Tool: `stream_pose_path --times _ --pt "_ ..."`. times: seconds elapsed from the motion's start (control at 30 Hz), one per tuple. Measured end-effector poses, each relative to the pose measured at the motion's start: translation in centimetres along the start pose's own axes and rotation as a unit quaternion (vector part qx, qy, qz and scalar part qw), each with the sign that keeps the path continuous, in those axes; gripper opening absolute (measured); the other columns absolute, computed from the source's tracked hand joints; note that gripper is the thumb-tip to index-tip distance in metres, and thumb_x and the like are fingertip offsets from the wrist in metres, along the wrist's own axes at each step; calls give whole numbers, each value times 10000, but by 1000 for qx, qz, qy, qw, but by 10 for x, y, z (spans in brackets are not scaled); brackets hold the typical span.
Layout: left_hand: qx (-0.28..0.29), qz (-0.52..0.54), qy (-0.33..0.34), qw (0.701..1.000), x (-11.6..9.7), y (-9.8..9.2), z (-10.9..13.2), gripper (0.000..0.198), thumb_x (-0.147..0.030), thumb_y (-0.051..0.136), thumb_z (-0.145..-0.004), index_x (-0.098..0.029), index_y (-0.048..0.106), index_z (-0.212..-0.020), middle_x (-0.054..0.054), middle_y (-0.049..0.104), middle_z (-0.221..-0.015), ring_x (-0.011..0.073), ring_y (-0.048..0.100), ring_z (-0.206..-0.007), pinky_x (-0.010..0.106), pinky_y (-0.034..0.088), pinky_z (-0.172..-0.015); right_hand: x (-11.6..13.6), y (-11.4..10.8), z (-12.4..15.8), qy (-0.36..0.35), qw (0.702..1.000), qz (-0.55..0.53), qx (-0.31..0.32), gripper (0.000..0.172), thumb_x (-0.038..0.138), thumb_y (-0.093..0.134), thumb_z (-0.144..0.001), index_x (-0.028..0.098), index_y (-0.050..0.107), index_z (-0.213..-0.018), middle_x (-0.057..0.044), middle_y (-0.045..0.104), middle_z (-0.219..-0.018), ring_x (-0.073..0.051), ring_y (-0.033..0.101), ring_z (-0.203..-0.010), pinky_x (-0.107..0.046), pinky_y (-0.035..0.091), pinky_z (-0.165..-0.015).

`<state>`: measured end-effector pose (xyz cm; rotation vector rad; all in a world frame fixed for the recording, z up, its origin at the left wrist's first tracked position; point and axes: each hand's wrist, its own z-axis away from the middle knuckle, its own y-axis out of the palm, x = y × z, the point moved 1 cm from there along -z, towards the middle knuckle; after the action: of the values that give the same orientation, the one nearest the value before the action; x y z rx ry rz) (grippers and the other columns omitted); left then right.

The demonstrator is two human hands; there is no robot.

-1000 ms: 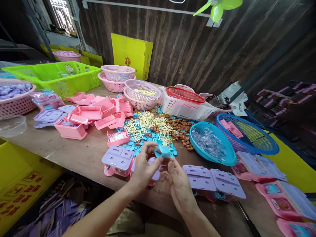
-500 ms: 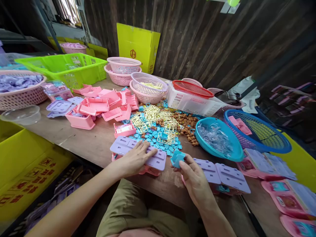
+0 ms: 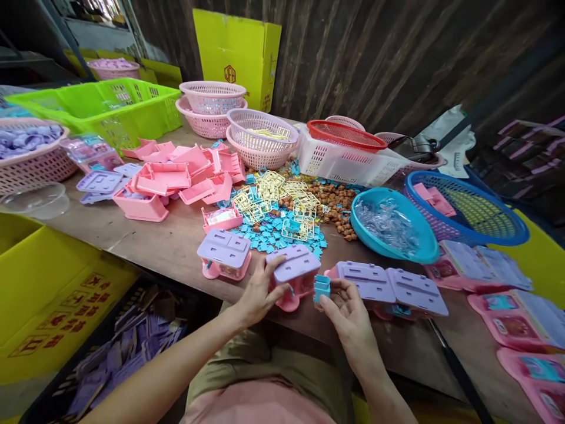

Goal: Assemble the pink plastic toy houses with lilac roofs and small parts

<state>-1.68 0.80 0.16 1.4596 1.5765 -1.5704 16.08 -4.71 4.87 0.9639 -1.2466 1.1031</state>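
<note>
My left hand [image 3: 256, 295] is closed round the near left side of a small pink toy box with a purple lid [image 3: 295, 263], which stands turned on the table. Just to its right, my right hand [image 3: 349, 309] pinches a small blue plastic piece [image 3: 322, 287] between thumb and fingers. The blue piece is close to the box; whether they touch I cannot tell. Another purple-lidded box [image 3: 224, 247] stands apart on the left. Behind my right hand, two more purple lids [image 3: 366, 281] sit side by side on pink boxes.
Loose blue pieces [image 3: 280, 232], cream frames [image 3: 304, 206] and brown pieces [image 3: 342, 215] lie behind the boxes. Pink trays [image 3: 163, 176] are heaped on the left. A turquoise bowl [image 3: 426, 244] holds clear parts. A black-handled tool [image 3: 461, 371] lies at the front right.
The two purple-lidded boxes under my left hand have come apart; the right one is now turned in its grip. My right hand has brought the blue piece near it and turned it upright.
</note>
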Motion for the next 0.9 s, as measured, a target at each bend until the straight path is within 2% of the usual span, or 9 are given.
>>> stream_pose_path --times 0.07,0.2,0.37,0.5,0.63,0.77,0.9 --pt "-50 19 -32 998 -6 2 -5 458 -437 426 -885 -220 396 -1287 91 442 -1165 239 460 -1120 413 370 -983 0 8 3 -19 999 43 -12 352 394 701 -704 225 517 -953 -43 661 -910 -192 654 -828 -327 544 -730" --pt "-77 53 -70 993 -14 10 -7 460 -489 368 -904 -219 395 -1276 90 474 -1200 224 455 -1140 397 343 -1000 -2 26 2 -82 981 174 -11 294 370 648 -758 218 560 -993 -56 668 -924 -190 655 -733 -345 542 -689" --pt "-104 89 -107 985 -9 14 -3 487 -537 303 -911 -215 383 -1268 84 492 -1227 213 460 -1159 383 332 -1013 -7 44 -5 -240 927 279 -72 160 302 592 -814 212 581 -946 -59 665 -879 -211 630 -811 -369 508 -762" --pt "-116 77 -122 983 -7 13 -4 498 -561 266 -911 -218 393 -1250 83 515 -1186 214 503 -1100 374 397 -946 -10 54 -7 -318 882 327 -117 107 267 550 -843 211 556 -934 -53 633 -820 -205 606 -767 -358 500 -727" --pt "-106 61 -112 986 -5 11 -4 491 -545 255 -919 -226 359 -1278 84 510 -1181 208 511 -1080 361 417 -915 -12 60 -9 -338 858 366 -124 88 250 513 -865 212 539 -940 -56 602 -814 -215 585 -787 -376 492 -751" --pt "-87 55 -100 990 -2 10 -4 488 -527 313 -913 -229 321 -1300 83 491 -1200 205 496 -1093 361 393 -942 -12 63 -11 -332 858 381 -89 77 210 482 -873 209 515 -942 -71 586 -866 -227 569 -848 -372 494 -754" --pt "-101 64 -95 988 -2 10 -4 457 -506 311 -920 -225 330 -1279 83 472 -1220 203 467 -1127 370 348 -988 -10 65 -12 -317 861 393 -63 59 172 462 -872 195 512 -895 -78 574 -874 -234 548 -864 -383 484 -775"
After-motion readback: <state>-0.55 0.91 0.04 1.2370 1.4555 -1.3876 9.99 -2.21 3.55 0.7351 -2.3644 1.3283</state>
